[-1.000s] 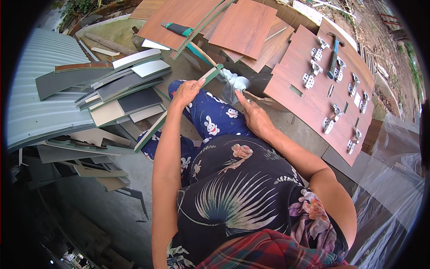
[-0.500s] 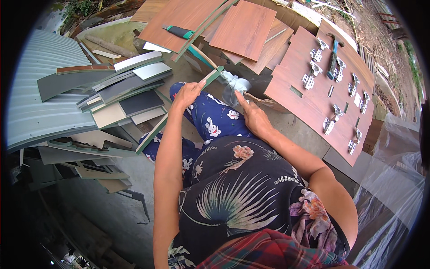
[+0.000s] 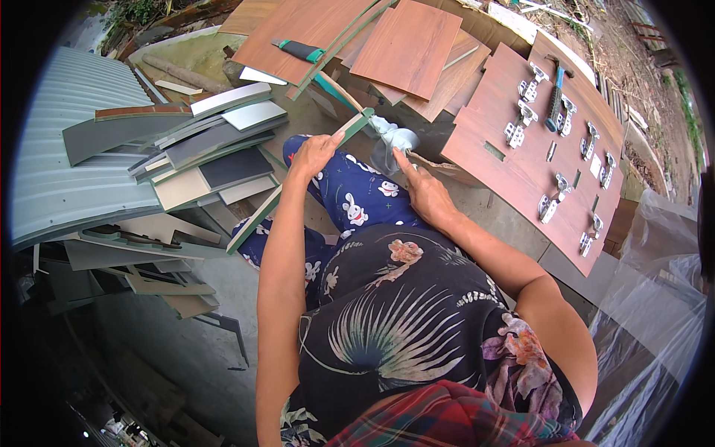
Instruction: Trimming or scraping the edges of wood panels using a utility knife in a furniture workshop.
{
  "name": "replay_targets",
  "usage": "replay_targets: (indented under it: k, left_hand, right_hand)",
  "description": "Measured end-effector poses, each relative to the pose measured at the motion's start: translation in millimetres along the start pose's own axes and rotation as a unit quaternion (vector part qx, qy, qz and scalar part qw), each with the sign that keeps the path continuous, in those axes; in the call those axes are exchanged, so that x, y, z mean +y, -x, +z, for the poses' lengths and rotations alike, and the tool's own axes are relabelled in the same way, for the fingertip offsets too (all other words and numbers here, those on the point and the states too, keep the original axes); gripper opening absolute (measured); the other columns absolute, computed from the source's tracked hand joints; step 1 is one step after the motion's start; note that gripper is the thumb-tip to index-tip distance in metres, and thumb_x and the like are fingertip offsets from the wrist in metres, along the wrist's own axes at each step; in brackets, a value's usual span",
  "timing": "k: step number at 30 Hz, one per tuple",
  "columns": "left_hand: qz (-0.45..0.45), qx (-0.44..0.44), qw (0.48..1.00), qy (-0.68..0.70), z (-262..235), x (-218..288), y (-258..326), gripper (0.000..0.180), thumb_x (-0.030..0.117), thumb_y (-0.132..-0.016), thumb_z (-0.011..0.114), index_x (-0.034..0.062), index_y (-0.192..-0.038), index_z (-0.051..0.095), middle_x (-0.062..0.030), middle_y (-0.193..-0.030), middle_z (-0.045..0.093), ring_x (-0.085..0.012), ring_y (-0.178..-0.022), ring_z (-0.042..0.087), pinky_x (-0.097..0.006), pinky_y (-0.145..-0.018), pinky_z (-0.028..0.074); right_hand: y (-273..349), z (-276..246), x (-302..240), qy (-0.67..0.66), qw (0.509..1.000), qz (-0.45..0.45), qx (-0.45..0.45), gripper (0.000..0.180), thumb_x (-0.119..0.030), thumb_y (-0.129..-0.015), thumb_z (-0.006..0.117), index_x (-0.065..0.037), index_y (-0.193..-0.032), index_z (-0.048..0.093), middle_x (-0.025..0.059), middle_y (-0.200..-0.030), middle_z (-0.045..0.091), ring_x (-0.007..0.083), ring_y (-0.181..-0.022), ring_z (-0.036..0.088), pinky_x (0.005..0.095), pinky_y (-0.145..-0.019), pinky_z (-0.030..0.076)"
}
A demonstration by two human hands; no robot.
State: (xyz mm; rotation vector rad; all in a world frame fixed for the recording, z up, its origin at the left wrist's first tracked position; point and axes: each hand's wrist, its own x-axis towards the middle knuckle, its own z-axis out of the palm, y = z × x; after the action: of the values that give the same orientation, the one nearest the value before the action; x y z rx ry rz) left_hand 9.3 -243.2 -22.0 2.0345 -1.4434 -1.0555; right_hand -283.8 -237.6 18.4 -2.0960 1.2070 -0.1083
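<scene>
My left hand [image 3: 316, 155] is wrapped round a long narrow board [image 3: 257, 221] with green edges, which slants across my lap from lower left to upper right. Its far end reaches a bunched, pale plastic bag or cloth [image 3: 397, 138]. My right hand [image 3: 427, 192] is closed at that pale bundle, its index finger stretched along the near side. Whatever else lies under the right palm is hidden. Both hands are above my knees in blue patterned trousers.
Offcut boards [image 3: 216, 149] lie piled at left beside corrugated metal sheeting [image 3: 89, 104]. Ahead, a green-and-black handled tool [image 3: 300, 51] rests on brown panels [image 3: 406, 48]. At right, a brown panel [image 3: 514, 179] bears several metal hinges [image 3: 553, 198] and a blue-handled hammer [image 3: 554, 97].
Both hands keep their places on the board and the pale bundle. Only a very slight shift of the whole view shows.
</scene>
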Motion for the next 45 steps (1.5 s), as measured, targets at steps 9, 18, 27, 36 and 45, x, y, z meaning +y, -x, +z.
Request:
replay_targets:
  k: [9, 18, 27, 36, 45]
  left_hand:
    - [0.019, 0.002, 1.000, -0.006, -3, 8, -4, 0.073, 0.068, -0.095, 0.044, 0.0011, -0.068, 0.058, -0.0108, -0.061, 0.052, -0.0244, -0.064, 0.052, -0.037, -0.065, 0.042]
    - [0.012, 0.006, 1.000, -0.003, -1, 6, 0, 0.073, 0.067, -0.095, 0.043, 0.0010, -0.068, 0.058, -0.0114, -0.061, 0.053, -0.0243, -0.064, 0.052, -0.037, -0.065, 0.042]
    - [0.019, 0.000, 1.000, 0.001, -1, 2, -1, 0.076, 0.069, -0.095, 0.042, 0.0006, -0.067, 0.058, -0.0102, -0.059, 0.051, -0.0230, -0.062, 0.053, -0.036, -0.063, 0.042]
    - [0.002, -0.055, 0.998, 0.042, -6, -4, -14, 0.079, 0.072, -0.095, 0.037, 0.0019, -0.065, 0.059, -0.0059, -0.054, 0.048, -0.0170, -0.055, 0.049, -0.032, -0.054, 0.038]
    - [-0.023, -0.075, 0.995, 0.059, -10, -3, -13, 0.082, 0.075, -0.093, 0.038, 0.0014, -0.066, 0.060, -0.0068, -0.054, 0.049, -0.0185, -0.054, 0.050, -0.033, -0.055, 0.040]
  right_hand:
    - [1, 5, -1, -0.032, 0.999, 0.004, -0.009, 0.080, 0.001, -0.090, 0.046, -0.032, -0.158, 0.023, 0.0324, -0.105, 0.061, 0.0495, -0.096, 0.064, 0.0540, -0.088, 0.050]
    - [24, -10, 6, -0.021, 1.000, 0.003, -0.016, 0.084, 0.001, -0.087, 0.053, -0.032, -0.158, 0.024, 0.0325, -0.105, 0.062, 0.0469, -0.094, 0.066, 0.0522, -0.083, 0.053]
    - [-41, 3, -18, -0.019, 1.000, -0.002, 0.006, 0.085, 0.005, -0.086, 0.046, -0.034, -0.158, 0.022, 0.0337, -0.110, 0.061, 0.0494, -0.101, 0.064, 0.0531, -0.087, 0.050]
    - [6, -1, 5, -0.003, 1.000, -0.005, 0.002, 0.077, 0.000, -0.092, 0.048, -0.029, -0.158, 0.022, 0.0292, -0.096, 0.063, 0.0464, -0.087, 0.065, 0.0539, -0.080, 0.050]
    - [-31, -1, -11, -0.017, 1.000, 0.002, -0.009, 0.082, 0.003, -0.088, 0.045, -0.032, -0.158, 0.021, 0.0339, -0.105, 0.062, 0.0498, -0.094, 0.065, 0.0550, -0.086, 0.051]
